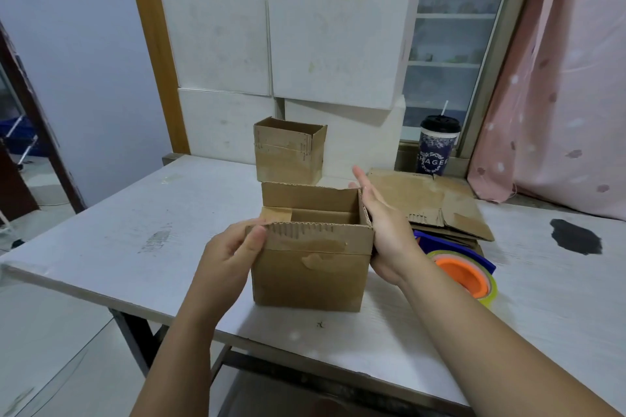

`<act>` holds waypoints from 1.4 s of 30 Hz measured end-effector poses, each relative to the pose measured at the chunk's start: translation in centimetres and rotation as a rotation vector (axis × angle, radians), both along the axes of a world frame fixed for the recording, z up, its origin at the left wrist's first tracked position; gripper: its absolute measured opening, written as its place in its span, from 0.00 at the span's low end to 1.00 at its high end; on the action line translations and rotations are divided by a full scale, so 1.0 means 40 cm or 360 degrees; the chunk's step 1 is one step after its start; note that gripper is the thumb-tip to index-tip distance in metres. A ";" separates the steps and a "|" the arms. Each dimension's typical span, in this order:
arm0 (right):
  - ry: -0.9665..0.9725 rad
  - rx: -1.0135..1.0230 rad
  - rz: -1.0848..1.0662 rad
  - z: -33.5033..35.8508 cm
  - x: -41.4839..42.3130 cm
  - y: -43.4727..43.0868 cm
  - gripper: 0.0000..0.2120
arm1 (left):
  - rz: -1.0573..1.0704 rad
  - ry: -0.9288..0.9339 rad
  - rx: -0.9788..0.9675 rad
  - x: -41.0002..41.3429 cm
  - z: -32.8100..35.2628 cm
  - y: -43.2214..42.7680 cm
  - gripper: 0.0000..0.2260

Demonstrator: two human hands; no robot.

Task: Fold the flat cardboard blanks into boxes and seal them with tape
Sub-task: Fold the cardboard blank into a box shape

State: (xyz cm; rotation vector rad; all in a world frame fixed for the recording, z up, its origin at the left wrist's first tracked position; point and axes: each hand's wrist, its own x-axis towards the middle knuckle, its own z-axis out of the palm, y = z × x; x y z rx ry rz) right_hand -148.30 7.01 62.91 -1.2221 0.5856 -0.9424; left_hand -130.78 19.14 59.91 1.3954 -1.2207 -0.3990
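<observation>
I have one box standing upright at the middle of the surface, open at the top, with its flaps not yet closed. My left hand pinches the near flap's left corner between thumb and fingers. My right hand lies flat, fingers straight, against the box's right side and right flap. It holds nothing.

I judge this as the flap-folding step: the body is squared up and the top is unsealed. Next I would turn the side flaps in, bring the far and near flaps down over them, and hold the seam shut. The right hand then has to go for the tape, which lies at 4 o'clock from the box, close by. Keeping the flaps level while one hand lets go is the tricky part.

A second open box stands at 12 o'clock. The flat blanks are stacked at 2 o'clock.

The only writing I can read is on the cup at 1 o'clock: "HAGEE", with the first letter partly cut off. The cartons carry no print, only scraps of old tape.
</observation>
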 end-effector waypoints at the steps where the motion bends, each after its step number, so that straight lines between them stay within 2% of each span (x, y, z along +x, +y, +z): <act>1: -0.0100 0.0089 0.0021 -0.008 0.003 -0.007 0.18 | -0.0102 0.0056 0.0029 0.005 0.002 0.004 0.13; 3: -0.0175 0.0214 0.0046 -0.022 0.001 -0.018 0.22 | -0.0293 0.0072 0.0094 0.018 0.005 0.007 0.16; 5: -0.0032 0.0191 0.0084 -0.027 0.000 -0.015 0.25 | -0.0400 0.0011 0.0191 0.028 0.004 0.002 0.16; 7: 0.0086 0.0196 0.0080 -0.037 0.003 -0.015 0.21 | -0.0424 -0.0048 0.0279 0.024 0.011 -0.005 0.16; 9: 0.0097 0.0285 0.0037 -0.039 0.004 -0.016 0.17 | -0.0417 0.0037 0.0277 0.011 0.021 -0.013 0.14; 12: 0.0101 0.0310 -0.0053 -0.040 0.005 -0.019 0.17 | -0.0296 0.0268 0.0118 -0.006 0.019 -0.025 0.11; 14: 0.0039 0.0305 -0.0148 -0.049 0.009 -0.014 0.08 | -0.0114 0.0360 0.0033 -0.013 0.004 -0.037 0.10; 15: -0.0002 0.0292 -0.0170 -0.053 0.012 -0.010 0.08 | -0.0022 0.0382 -0.0002 -0.020 -0.002 -0.042 0.09; 17: -0.0101 0.0256 -0.0201 -0.061 0.016 -0.002 0.15 | 0.0110 0.0419 -0.0054 -0.037 -0.011 -0.053 0.08; 20: -0.0189 0.0088 -0.0266 -0.071 0.015 0.009 0.25 | 0.0233 0.0375 -0.0108 -0.053 -0.015 -0.060 0.17; 22: -0.0103 -0.0104 -0.0335 -0.083 0.013 0.012 0.20 | 0.0275 0.0395 -0.0141 -0.057 -0.013 -0.061 0.24; 23: -0.0025 -0.0225 -0.0382 -0.089 0.012 0.014 0.13 | 0.0289 0.0400 -0.0147 -0.059 -0.011 -0.062 0.26; 25: 0.0146 -0.0406 -0.0458 -0.092 0.011 0.016 0.01 | 0.0371 0.0261 -0.0156 -0.066 -0.008 -0.061 0.26; 26: 0.0251 -0.0466 -0.0489 -0.095 0.011 0.015 0.04 | 0.0483 0.0037 -0.0178 -0.071 -0.007 -0.062 0.23; 29: 0.0445 -0.0507 -0.0584 -0.097 0.014 0.007 0.08 | 0.0883 -0.0943 -0.0299 -0.096 -0.008 -0.072 0.12; 31: 0.0531 -0.0545 -0.0631 -0.096 0.016 0.007 0.09 | 0.0862 -0.1255 -0.0390 -0.125 -0.019 -0.087 0.09; 34: 0.0611 -0.0572 -0.0586 -0.085 0.008 0.010 0.07 | 0.0762 -0.1409 -0.0327 -0.166 -0.038 -0.097 0.14; 38: 0.0863 -0.0789 -0.0506 -0.048 -0.067 -0.016 0.03 | 0.0760 -0.1374 -0.0263 -0.176 -0.049 -0.095 0.16; 40: 0.1159 -0.0915 -0.0589 -0.024 -0.127 -0.049 0.03 | 0.0767 -0.1351 -0.0254 -0.176 -0.046 -0.097 0.17; 42: 0.1657 -0.0991 -0.0587 -0.007 -0.191 -0.091 0.09 | 0.0763 -0.1317 -0.0229 -0.180 -0.041 -0.097 0.17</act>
